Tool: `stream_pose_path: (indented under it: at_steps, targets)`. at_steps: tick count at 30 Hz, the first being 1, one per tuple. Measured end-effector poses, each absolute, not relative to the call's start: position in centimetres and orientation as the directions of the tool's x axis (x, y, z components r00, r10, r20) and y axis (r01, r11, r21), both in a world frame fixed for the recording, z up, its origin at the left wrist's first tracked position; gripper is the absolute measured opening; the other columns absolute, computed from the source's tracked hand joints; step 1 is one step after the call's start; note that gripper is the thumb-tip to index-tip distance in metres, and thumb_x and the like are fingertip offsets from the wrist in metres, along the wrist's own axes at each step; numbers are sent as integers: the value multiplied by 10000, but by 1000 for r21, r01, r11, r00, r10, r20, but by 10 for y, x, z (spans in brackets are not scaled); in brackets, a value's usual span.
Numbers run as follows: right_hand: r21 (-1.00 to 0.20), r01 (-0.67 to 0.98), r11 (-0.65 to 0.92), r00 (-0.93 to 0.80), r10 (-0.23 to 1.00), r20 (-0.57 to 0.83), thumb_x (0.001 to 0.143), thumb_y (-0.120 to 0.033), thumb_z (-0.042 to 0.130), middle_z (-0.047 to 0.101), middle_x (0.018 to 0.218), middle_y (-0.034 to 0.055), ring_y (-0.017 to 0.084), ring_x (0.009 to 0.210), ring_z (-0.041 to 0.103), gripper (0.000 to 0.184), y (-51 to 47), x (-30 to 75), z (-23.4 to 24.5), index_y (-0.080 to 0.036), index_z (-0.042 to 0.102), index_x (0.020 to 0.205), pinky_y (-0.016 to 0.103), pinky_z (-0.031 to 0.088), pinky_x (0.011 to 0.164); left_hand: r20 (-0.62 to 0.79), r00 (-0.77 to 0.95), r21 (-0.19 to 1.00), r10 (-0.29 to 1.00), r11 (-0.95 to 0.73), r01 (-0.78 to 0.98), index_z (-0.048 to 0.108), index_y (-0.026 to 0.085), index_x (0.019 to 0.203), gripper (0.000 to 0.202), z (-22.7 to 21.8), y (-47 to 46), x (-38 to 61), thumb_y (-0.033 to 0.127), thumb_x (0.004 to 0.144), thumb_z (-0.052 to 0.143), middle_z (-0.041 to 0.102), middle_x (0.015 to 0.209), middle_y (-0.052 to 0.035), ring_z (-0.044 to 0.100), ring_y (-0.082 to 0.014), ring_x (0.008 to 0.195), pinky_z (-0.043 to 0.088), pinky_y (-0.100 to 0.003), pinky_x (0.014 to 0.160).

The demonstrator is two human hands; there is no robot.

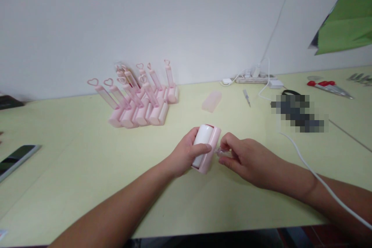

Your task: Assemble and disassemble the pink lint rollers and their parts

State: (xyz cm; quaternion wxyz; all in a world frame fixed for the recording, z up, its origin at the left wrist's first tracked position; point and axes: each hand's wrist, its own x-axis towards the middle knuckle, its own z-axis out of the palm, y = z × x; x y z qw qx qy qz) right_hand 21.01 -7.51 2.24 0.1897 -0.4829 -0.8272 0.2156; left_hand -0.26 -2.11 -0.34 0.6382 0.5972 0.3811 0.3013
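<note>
While finished pink rollers (139, 100) stand by the worktop's (87, 170) back edge, the left hand (186, 155) grips another roller (206, 145) mid-worktop, towards the front. The right hand (241, 159) pinches a clear handle (223, 152) against its side, seemingly not yet seated.

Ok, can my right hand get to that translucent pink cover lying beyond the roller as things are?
Probably yes. The pink cover lies alone on the table beyond the lint roller, with nothing standing between. But the right hand is pinching a clear handle, so it would need freeing first.
</note>
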Motion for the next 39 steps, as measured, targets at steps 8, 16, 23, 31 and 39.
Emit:
stream_pose_path:
  at_steps: [8, 16, 23, 31, 39]
  targets:
    - [-510, 725, 463, -480, 870, 107, 917, -267, 552, 605, 643, -10, 172, 566, 570, 145, -76, 210, 21, -206, 433, 973, 267, 249, 534, -131, 518, 991, 845, 101, 86, 483, 183, 1313, 579, -1, -27, 0, 309, 779, 668, 614, 1102, -76, 572, -236, 970, 449, -342, 818]
    - [-484, 726, 489, -504, 857, 110, 935, -257, 522, 646, 709, 25, 195, 627, 615, 106, -78, 209, 22, -202, 447, 986, 273, 265, 553, -102, 492, 990, 865, 41, 134, 476, 183, 1312, 600, -1, -30, 0, 344, 777, 695, 612, 1131, -86, 575, -255, 998, 461, -360, 836]
    - [-482, 722, 496, -512, 852, 111, 937, -257, 518, 647, 715, 29, 204, 642, 621, 104, -77, 208, 21, -203, 438, 978, 273, 269, 560, -103, 479, 990, 872, 41, 138, 504, 176, 1279, 571, -3, -30, 1, 311, 758, 696, 622, 1102, -81, 582, -257, 990, 465, -366, 838]
    - [-498, 712, 496, -516, 850, 108, 929, -235, 518, 651, 727, 33, 205, 649, 632, 106, -77, 206, 19, -206, 421, 961, 270, 279, 559, -131, 466, 990, 875, 93, 104, 482, 178, 1277, 582, -3, -33, 3, 326, 760, 705, 618, 1116, -99, 590, -260, 982, 476, -367, 816]
    - [-523, 698, 489, -517, 850, 105, 919, -221, 536, 670, 769, 47, 195, 654, 621, 95, -77, 205, 18, -202, 446, 945, 271, 288, 559, -129, 454, 990, 882, 85, 116, 453, 192, 1287, 575, -5, -37, 4, 340, 787, 694, 602, 1133, -97, 588, -253, 987, 479, -353, 799]
